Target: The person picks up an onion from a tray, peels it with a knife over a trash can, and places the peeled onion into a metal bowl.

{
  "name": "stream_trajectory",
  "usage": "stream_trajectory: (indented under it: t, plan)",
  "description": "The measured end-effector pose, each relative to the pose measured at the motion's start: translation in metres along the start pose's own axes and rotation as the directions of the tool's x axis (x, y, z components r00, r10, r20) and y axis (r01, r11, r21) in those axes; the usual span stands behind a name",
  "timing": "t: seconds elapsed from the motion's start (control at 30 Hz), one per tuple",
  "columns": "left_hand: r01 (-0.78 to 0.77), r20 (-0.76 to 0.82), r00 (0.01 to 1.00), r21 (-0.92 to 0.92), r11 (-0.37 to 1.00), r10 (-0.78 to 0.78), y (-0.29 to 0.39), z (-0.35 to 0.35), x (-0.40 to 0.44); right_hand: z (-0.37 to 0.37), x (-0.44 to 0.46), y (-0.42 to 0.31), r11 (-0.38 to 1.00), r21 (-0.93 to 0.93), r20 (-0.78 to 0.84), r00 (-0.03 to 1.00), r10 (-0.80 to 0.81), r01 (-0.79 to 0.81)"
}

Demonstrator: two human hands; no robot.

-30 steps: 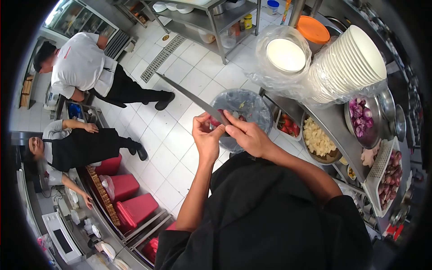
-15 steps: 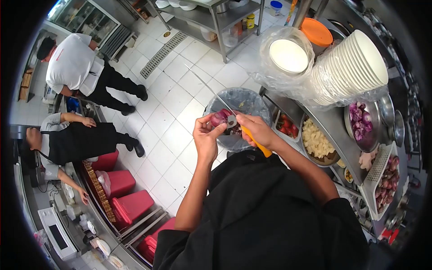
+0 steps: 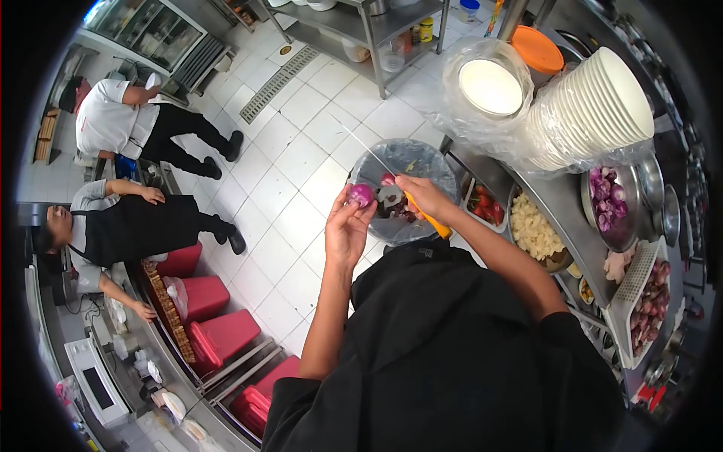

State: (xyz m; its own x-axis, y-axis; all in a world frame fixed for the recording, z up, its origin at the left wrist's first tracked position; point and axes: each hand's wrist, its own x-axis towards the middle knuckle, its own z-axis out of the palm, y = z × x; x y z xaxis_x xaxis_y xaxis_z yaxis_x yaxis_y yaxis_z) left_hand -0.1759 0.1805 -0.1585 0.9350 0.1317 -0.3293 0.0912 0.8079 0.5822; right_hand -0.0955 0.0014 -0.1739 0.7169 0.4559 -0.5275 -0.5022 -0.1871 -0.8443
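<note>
Between the fingertips of my left hand (image 3: pixel 349 226) is a shiny purple onion (image 3: pixel 361 196). My right hand (image 3: pixel 423 202) is closed round the orange handle of a knife (image 3: pixel 367 149), whose long blade points up and to the left. A small reddish-purple piece (image 3: pixel 388 179) shows by the blade near my right fingers. Both hands are above a bin lined with a clear bag (image 3: pixel 438 169), with dark red scraps inside. To the right, a metal bowl (image 3: pixel 634 226) holds purple onions, and a white basket (image 3: pixel 626 301) holds several unpeeled ones.
Stacked white containers (image 3: pixel 595 113) in plastic stand on the right counter, near an orange lid (image 3: pixel 537 49), a bowl of pale chunks (image 3: pixel 533 230) and a tray of red vegetables (image 3: pixel 486 207). Two people (image 3: pixel 113 120) are at the left counter. Red bins (image 3: pixel 222 335) stand below it.
My left hand has turned and moved slightly away from the knife, showing the onion's smooth purple side. The knife was across the onion before. The person at the upper left has raised an arm.
</note>
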Motion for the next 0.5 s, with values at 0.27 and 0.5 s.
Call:
stream_trajectory:
  t: [0.27,0.5]
  plan:
    - [0.089,0.096,0.993,-0.226,0.97,-0.069,0.001,-0.014,-0.004,0.002,0.041,0.027,0.983,-0.152,0.046,0.993,0.106,-0.098]
    - [-0.002,0.002,1.0,-0.186,0.983,0.002,0.001,-0.002,-0.007,0.009,0.041,0.019,0.972,-0.234,-0.01,1.0,0.024,-0.026]
